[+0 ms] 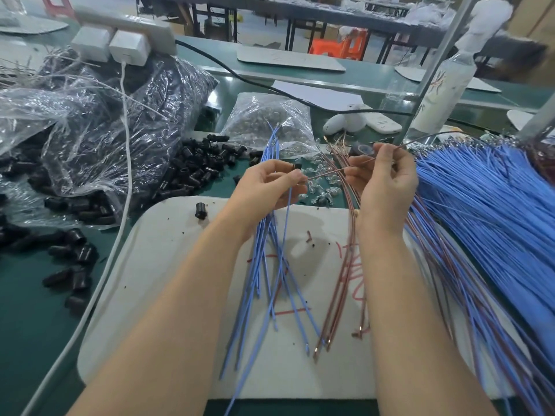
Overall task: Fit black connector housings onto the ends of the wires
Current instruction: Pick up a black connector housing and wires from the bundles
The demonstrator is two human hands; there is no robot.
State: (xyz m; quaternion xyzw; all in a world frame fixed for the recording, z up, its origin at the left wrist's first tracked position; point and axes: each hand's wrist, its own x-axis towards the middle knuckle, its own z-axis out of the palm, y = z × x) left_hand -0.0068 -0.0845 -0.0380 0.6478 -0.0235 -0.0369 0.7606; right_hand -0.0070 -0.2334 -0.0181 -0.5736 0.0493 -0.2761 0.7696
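Left hand (270, 187) pinching a black connector housing (296, 167) with a blue wire (286, 223), right hand (387, 187) pinching a brown wire (327, 172) just beside it, loose housings (195, 166) lying at far left on the green desk (36, 310).

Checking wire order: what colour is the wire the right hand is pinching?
Reddish-brown wire, pinched by the right hand; head view shows it best.
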